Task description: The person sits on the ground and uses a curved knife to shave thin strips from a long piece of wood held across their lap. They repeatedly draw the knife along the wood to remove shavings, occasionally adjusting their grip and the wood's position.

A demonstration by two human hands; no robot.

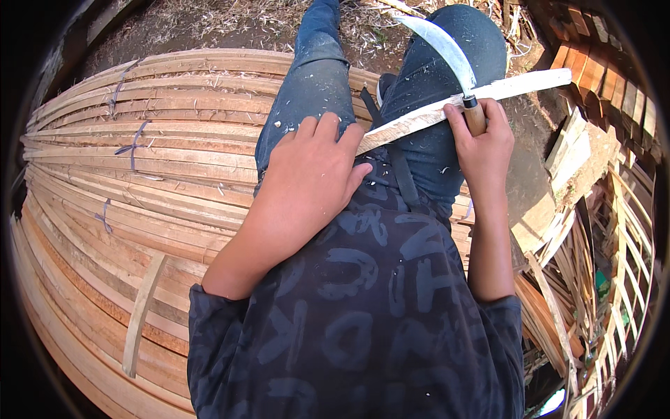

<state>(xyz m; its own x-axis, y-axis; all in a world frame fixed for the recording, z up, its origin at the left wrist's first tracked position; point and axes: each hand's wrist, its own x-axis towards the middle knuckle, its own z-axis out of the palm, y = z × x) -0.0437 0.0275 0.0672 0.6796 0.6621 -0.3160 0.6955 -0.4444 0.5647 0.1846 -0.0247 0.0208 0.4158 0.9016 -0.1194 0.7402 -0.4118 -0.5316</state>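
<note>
My right hand is closed round the short wooden handle of a sickle. Its curved, bright blade points up and to the left, above my right thigh. A pale wooden stick lies slantwise across my lap, passing behind the handle and out to the right. The thumb of that hand is close to the stick; whether it presses on it I cannot tell. My left hand lies on my left thigh, fingers spread, beside the stick's near left end. Nothing shows in it, though the index fingertip comes very near the wood.
To my left lie long bundles of sawn wood strips, bound with thin ties. A short loose slat rests across them. Cut wood blocks are stacked at the far right, with thin strips below. Shavings litter the ground ahead.
</note>
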